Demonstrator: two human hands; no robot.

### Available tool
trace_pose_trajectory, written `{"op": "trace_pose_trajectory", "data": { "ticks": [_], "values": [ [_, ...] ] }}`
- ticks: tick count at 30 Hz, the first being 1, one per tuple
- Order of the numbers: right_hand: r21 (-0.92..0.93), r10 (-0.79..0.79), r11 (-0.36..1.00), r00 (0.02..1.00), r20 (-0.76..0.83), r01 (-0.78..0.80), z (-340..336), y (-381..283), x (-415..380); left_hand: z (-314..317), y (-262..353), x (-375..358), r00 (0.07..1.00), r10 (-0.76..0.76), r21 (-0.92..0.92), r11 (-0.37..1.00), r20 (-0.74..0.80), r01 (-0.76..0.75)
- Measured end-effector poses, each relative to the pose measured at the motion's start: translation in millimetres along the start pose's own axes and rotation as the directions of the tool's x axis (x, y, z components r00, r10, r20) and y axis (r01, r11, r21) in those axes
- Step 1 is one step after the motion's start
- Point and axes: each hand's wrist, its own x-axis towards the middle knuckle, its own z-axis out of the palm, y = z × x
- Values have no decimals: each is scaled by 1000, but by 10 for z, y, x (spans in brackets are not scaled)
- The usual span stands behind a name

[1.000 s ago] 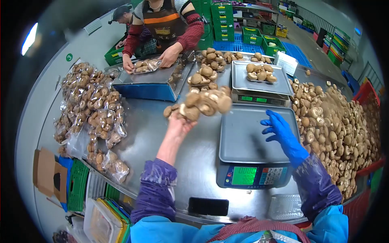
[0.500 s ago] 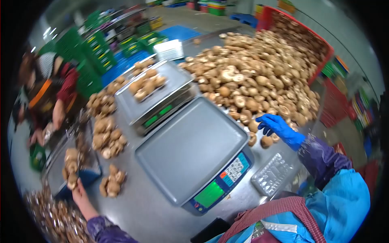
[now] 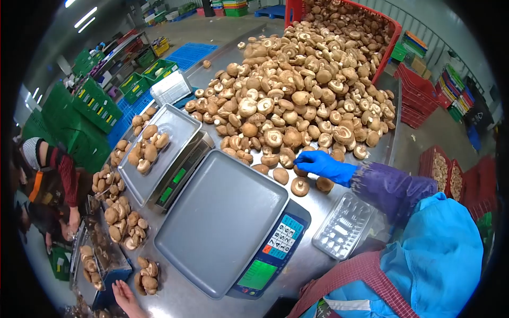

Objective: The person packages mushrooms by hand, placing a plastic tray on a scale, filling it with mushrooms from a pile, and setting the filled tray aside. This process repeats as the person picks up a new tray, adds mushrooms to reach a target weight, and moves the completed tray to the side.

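My bare left hand (image 3: pixel 127 299) is at the lower left, fingers stretched out and holding nothing. Beside it lie a pack of mushrooms (image 3: pixel 91 268) on the wrapping machine and another small group of mushrooms (image 3: pixel 149 275) on the steel table. In a blue glove, my right hand (image 3: pixel 324 164) is at the near edge of the mushroom pile (image 3: pixel 297 100). Its fingers close on a brown mushroom (image 3: pixel 300 171), partly hidden by the glove. A clear plastic tray (image 3: pixel 343 225) lies below that hand. The grey scale (image 3: pixel 222 222) with its green display sits between my hands.
A second scale (image 3: pixel 183 124) carries a tray of mushrooms (image 3: pixel 147 151). More mushroom packs (image 3: pixel 126 222) line the table's left side. A red crate (image 3: pixel 389 50) lies tipped behind the pile. Across the table at left, a co-worker's hand (image 3: pixel 71 222) is by the wrapping machine.
My left hand has let go of the mushroom pack and drawn back toward me. My right hand has come down onto mushrooms at the pile's edge. The view has turned.
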Motion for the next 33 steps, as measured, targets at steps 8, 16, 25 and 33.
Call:
{"op": "trace_pose_trajectory", "data": {
  "ticks": [8, 16, 25, 33],
  "values": [
    [-771, -435, 558, 899, 43, 307, 275, -40, 564, 931, 845, -925, 968, -238, -305, 930, -77, 205],
    [-344, -389, 874, 918, -75, 342, 198, -136, 612, 1930, 1327, -1746, 946, -325, -196, 927, 3, 319],
    [53, -47, 997, 983, -179, 57, -1182, 22, -1230, 3015, 1149, -2819, 667, -481, 186, 865, 569, 466],
    [-385, 108, 857, 849, -517, -343, -1916, 761, -2623, 3708, 497, -3811, 214, -622, 482, 743, 753, 464]
  ]
}}
